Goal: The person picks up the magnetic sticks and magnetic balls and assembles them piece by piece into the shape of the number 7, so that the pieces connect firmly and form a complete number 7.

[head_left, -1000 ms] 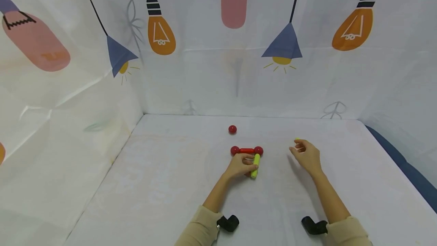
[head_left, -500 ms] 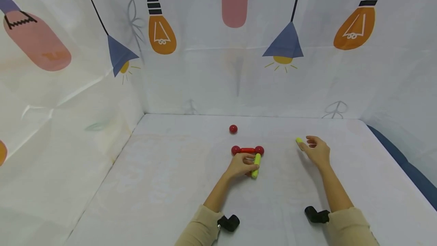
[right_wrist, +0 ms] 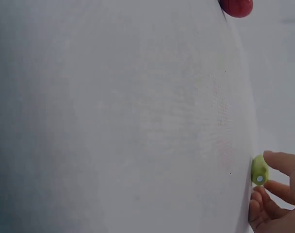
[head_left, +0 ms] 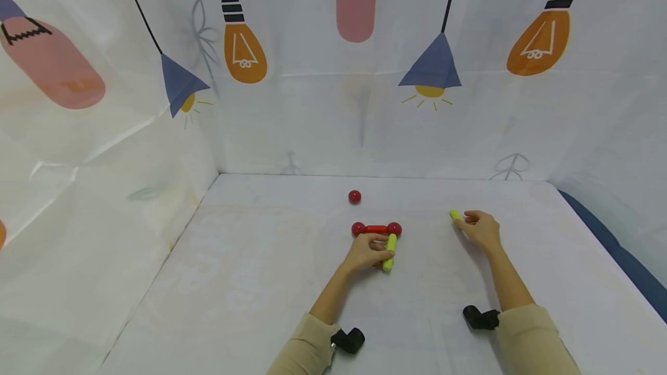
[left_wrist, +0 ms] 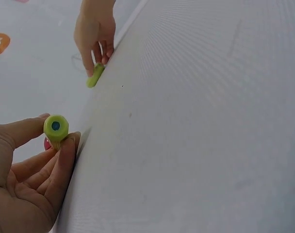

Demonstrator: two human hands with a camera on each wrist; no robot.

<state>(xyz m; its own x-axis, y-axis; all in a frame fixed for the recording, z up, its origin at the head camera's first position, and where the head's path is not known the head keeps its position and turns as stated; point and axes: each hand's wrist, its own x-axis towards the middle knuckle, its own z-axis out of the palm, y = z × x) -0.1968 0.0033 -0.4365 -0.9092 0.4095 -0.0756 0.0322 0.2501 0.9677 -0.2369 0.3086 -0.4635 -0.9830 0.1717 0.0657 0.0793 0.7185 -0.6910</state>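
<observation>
- Pinching the near yellow-green stick (head_left: 391, 245) between thumb and fingers, the left hand (head_left: 366, 252) has its grip clamped just in front of the red rod (head_left: 376, 229).
- From here, that stick reaches the right-end ball (head_left: 394, 230) on the red rod; whether they're joined I can't tell. Holding it by the sides leaves both ends free, presumably to steady it there.
- Well right of the red rod, the right hand (head_left: 482, 230) has its grip clamped on another yellow-green stick (head_left: 455, 214), whose far end pokes out, likely so it isn't covered.
- Beyond the red rod, a loose red ball (head_left: 355, 197) sits on the worktop (head_left: 260, 276), clear of both hands.
</observation>
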